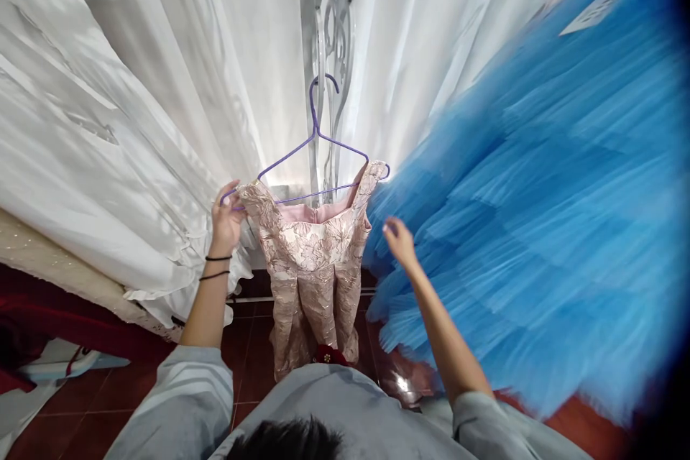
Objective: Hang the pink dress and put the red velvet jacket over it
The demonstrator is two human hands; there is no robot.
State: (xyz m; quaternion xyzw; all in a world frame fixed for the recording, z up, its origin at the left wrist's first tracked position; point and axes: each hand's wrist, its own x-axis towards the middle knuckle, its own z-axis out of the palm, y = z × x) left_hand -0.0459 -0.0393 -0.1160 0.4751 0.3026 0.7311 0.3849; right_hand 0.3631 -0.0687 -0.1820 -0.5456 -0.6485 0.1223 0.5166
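Note:
A pale pink dress [318,248] with a raised metallic floral pattern hangs by its wide straps on a purple hanger [290,157]. My left hand [226,221] is closed on the hanger's left end, beside the dress strap. The hanger's hook overlaps a silver scrollwork frame [330,36]; I cannot tell if it is caught there. To the right of the dress, apart from it, my right hand [399,238] has loosely bent fingers with a gap between them and nothing visible in them. The dress's lower part drops toward the floor, partly hidden by my body.
White curtains [242,29] hang behind and to the left. A large blue tulle gown [528,215] fills the right side, with a white tag [597,11] on it. Dark red cloth [80,309] lies at lower left, above the red-brown tiled floor [251,352].

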